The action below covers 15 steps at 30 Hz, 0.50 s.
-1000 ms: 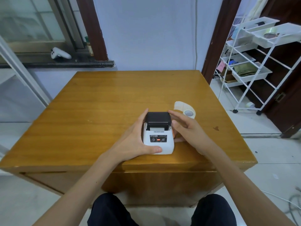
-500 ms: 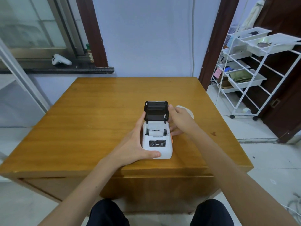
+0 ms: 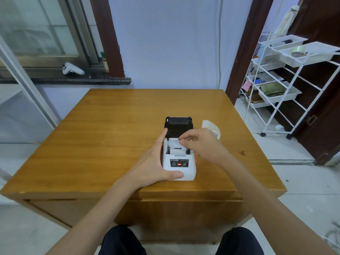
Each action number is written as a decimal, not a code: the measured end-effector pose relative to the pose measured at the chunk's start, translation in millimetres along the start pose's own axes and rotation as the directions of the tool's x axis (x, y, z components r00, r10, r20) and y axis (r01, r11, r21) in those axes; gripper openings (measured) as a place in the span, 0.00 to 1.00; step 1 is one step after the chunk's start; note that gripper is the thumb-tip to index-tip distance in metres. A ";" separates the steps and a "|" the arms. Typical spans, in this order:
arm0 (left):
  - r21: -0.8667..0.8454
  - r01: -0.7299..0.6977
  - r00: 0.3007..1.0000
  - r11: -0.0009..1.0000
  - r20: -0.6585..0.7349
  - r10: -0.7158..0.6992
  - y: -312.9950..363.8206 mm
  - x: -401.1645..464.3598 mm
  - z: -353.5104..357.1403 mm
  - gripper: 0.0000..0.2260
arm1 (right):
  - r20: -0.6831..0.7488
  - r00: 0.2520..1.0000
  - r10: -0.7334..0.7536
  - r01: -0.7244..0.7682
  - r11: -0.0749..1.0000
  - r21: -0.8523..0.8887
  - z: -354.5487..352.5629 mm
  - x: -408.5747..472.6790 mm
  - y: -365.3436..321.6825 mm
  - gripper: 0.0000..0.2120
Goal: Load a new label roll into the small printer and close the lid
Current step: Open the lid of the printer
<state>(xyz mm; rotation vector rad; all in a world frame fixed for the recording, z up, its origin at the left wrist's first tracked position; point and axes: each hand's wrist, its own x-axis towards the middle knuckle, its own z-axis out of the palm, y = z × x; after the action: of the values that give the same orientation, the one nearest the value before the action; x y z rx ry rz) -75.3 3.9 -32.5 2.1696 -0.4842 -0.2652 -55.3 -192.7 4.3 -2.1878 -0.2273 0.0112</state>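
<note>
A small white printer (image 3: pixel 181 167) stands near the front of the wooden table (image 3: pixel 114 129). Its black lid (image 3: pixel 178 126) is swung up and back, and the roll bay shows between two black guides. My left hand (image 3: pixel 156 162) wraps the printer's left side, thumb on the front corner. My right hand (image 3: pixel 202 146) hovers over the right side of the bay, fingers bent and loosely together, holding nothing I can see. A white label roll (image 3: pixel 211 127) lies on the table just behind my right hand, partly hidden by it.
A white wire rack (image 3: pixel 281 85) with trays stands to the right of the table by a dark door. A window sill at the back left holds a white controller (image 3: pixel 72 69). My knees sit below the table's front edge.
The black lid went from closed to fully up. My right hand left the lid's edge and came down over the bay. My left hand kept its hold on the printer.
</note>
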 end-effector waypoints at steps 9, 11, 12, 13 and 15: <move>0.022 0.004 1.000 1.000 0.003 -0.004 -2.2 0.6 0.3 0.59 | 0.247 0.966 0.076 -0.034 0.985 -0.169 1.2 17.3 -0.5 0.06; 0.025 0.005 1.000 1.000 0.001 -0.005 -3.6 1.0 0.3 0.59 | 0.264 0.961 0.075 -0.028 0.984 -0.177 0.7 18.8 -1.6 0.06; 0.021 0.005 1.000 1.000 -0.001 -0.005 -3.8 1.3 0.2 0.59 | 0.264 0.961 0.077 -0.029 0.983 -0.179 0.9 19.4 -1.9 0.07; 0.017 0.002 1.000 1.000 -0.003 -0.002 -4.2 1.7 0.2 0.59 | 0.260 0.963 0.077 -0.030 0.983 -0.179 0.8 19.9 -1.7 0.07; 0.019 0.001 1.000 1.000 -0.001 -0.001 -3.7 1.7 0.4 0.59 | 0.251 0.965 0.070 -0.028 0.985 -0.169 1.3 21.0 -0.6 0.06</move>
<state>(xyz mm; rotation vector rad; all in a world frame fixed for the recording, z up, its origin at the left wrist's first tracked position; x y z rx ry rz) -72.9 4.8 -35.7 2.1881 -0.4870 -0.2614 -34.9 -187.8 5.6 -2.3542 -0.3291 0.3153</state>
